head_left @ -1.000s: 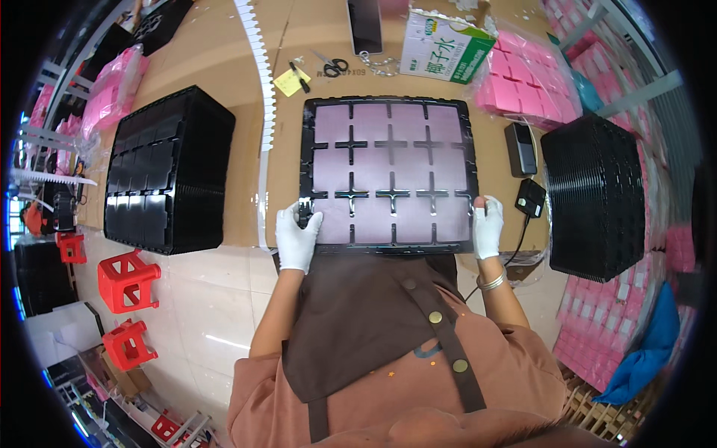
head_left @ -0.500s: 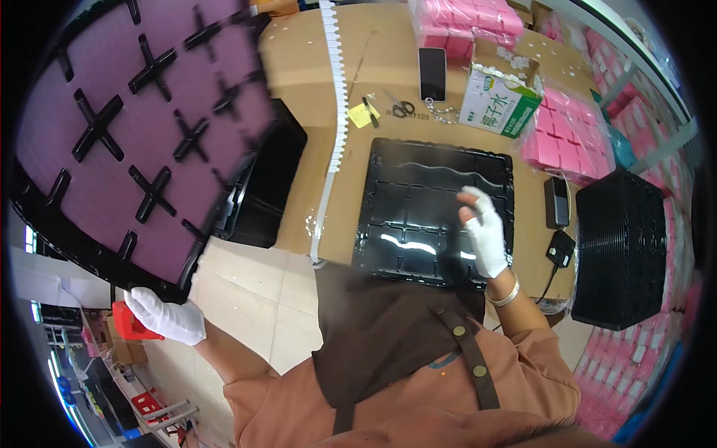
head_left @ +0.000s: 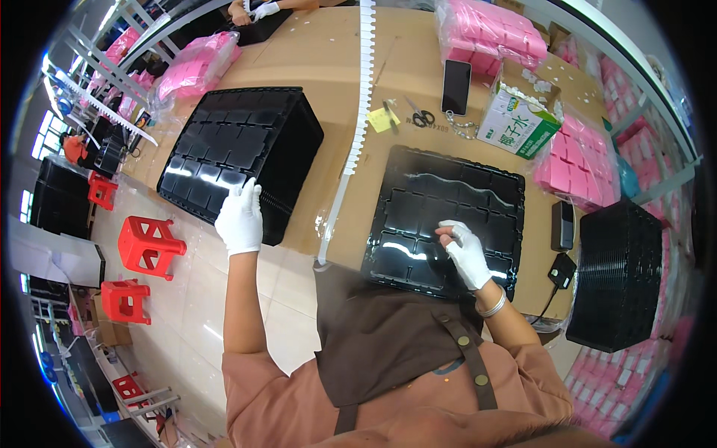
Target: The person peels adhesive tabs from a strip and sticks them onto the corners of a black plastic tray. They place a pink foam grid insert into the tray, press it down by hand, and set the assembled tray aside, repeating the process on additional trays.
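At the left stands a stack of black plastic trays (head_left: 216, 142), their raised cross ribs and compartments showing on top. My left hand (head_left: 240, 220), in a white glove, has its bunched fingers at the near edge of the top tray. In front of me another black tray (head_left: 418, 216) lies flat on the cardboard-covered table. Over its right half is my right hand (head_left: 467, 257), palm in white glove, some fingertips bare. Its fingers are loosely bent and apart, with nothing visible in them. Whether they touch the tray I cannot tell.
Scissors (head_left: 420, 117), a yellow note (head_left: 383, 119), a phone (head_left: 456, 87) and a green-and-white carton (head_left: 520, 112) lie beyond the tray. Wrapped pink trays (head_left: 575, 164) and a tall black stack (head_left: 616, 276) stand right. Red stools (head_left: 149, 246) are left; another person's gloved hand (head_left: 266, 10) works far left.
The black tray that my left hand held up at the left is no longer raised; that hand is now at the left stack. My right hand has shifted slightly left over the flat tray.
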{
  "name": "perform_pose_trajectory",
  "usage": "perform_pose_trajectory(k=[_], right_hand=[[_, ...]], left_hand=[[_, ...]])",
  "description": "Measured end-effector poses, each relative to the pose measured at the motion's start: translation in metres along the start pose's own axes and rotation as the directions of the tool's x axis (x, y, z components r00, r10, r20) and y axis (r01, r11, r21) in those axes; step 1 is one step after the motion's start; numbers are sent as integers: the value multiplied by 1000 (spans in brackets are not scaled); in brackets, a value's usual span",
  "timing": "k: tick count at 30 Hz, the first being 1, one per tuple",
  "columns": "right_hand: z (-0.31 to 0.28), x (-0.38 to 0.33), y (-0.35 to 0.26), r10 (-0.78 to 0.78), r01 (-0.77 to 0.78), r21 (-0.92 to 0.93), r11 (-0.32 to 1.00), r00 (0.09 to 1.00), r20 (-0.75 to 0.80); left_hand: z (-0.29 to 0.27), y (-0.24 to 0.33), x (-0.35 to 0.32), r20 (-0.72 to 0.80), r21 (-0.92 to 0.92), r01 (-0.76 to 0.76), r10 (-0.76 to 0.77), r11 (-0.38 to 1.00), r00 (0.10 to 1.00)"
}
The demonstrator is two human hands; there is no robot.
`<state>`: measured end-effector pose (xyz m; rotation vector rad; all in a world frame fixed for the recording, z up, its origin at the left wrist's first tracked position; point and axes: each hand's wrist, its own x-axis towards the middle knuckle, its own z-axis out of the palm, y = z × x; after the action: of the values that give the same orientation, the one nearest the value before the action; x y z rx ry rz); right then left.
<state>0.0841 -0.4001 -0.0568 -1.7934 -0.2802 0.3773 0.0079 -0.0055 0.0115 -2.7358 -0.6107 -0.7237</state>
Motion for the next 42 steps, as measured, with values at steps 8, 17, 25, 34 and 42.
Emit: perform_pose_trajectory(k=[8,17,25,34,42], right_hand=[[-25,0,32,-21,8,-93,996,990,-141],[18,6,-19,-225,241,-266,933,970,88],[-32,23,-34,-179,343,-425,838,908,379],[-127,210,-284,-904,619,-668,414,364,-223],[-51,310,-369,-712,377,-926,21,656,250]], left_hand=[[-6,18,-2,-37,-92,-18,15,996,999],[180,139,95,455,-662,304,45,685,889],[151,134,76,464,-780,592,450,-201,763],[-42,1,-43,644,-641,766,507,-51,572],[-81,-59,-93,184,-606,423,399,-674,899]])
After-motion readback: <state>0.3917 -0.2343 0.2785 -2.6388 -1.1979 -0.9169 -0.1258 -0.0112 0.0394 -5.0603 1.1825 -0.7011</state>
